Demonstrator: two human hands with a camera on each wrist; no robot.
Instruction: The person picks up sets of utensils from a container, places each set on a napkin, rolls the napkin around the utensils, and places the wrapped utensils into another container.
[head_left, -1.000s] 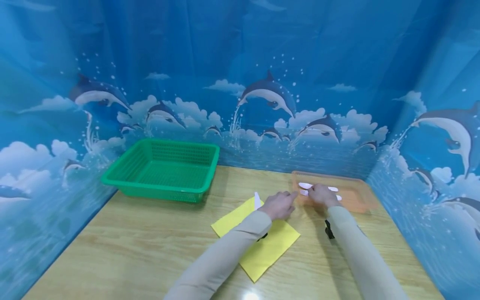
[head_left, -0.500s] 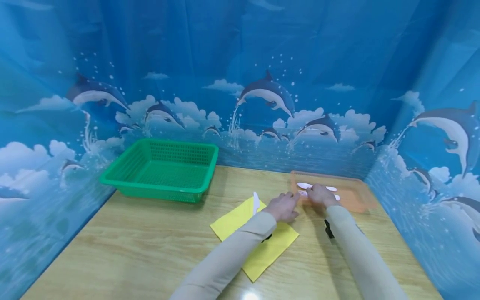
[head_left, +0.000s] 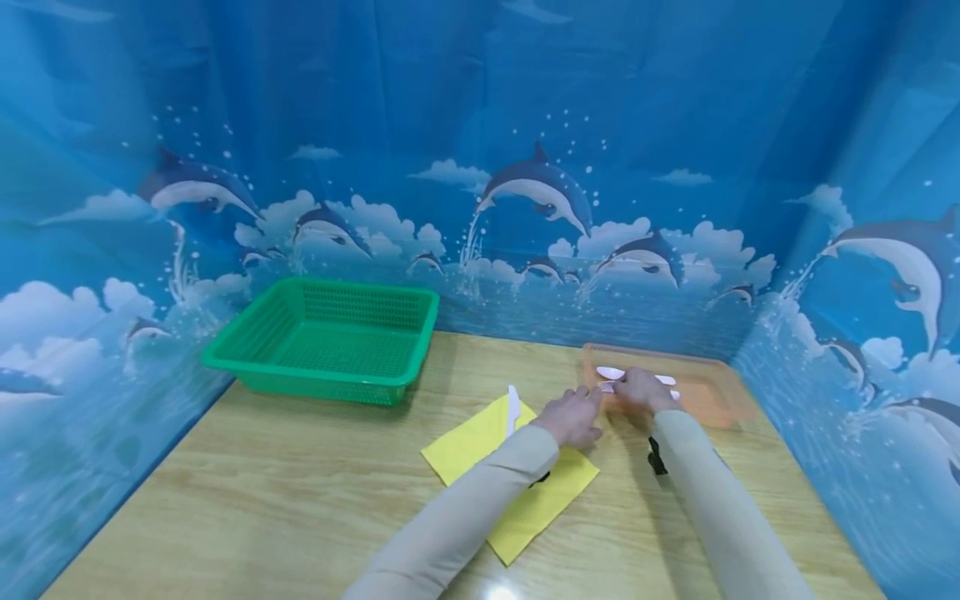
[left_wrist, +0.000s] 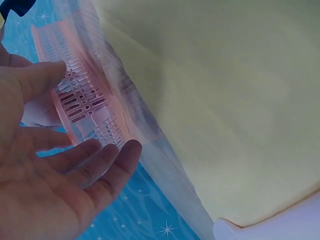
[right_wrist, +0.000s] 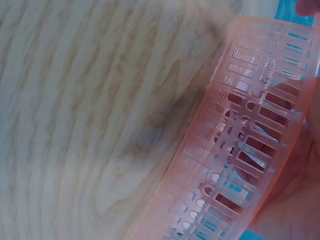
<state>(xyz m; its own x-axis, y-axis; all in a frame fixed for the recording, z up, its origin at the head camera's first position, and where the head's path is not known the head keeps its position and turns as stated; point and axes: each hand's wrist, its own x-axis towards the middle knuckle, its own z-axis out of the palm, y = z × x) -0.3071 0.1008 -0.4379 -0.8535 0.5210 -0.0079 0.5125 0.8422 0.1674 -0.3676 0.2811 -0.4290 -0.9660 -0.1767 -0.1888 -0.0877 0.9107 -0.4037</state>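
My right hand [head_left: 637,390] reaches into the near left corner of an orange slotted basket [head_left: 712,404], fingers curled down on a white plastic utensil [head_left: 606,387]. Other white utensils [head_left: 611,372] lie in the basket. My left hand [head_left: 573,417] hovers just left of the basket with relaxed fingers and holds nothing. The left wrist view shows that left hand [left_wrist: 92,110] close to the basket wall [left_wrist: 75,100]. A yellow napkin [head_left: 517,475] lies under the left forearm, with a white utensil [head_left: 512,408] on its far corner.
A green mesh basket [head_left: 322,367] stands at the back left of the wooden table [head_left: 262,500]. Blue dolphin-print curtains close off the back and both sides. The right wrist view shows the orange basket wall [right_wrist: 240,150] and the table [right_wrist: 90,125].
My left hand has drifted a little to the right, closer to the orange basket. The right hand stays in the basket's corner.
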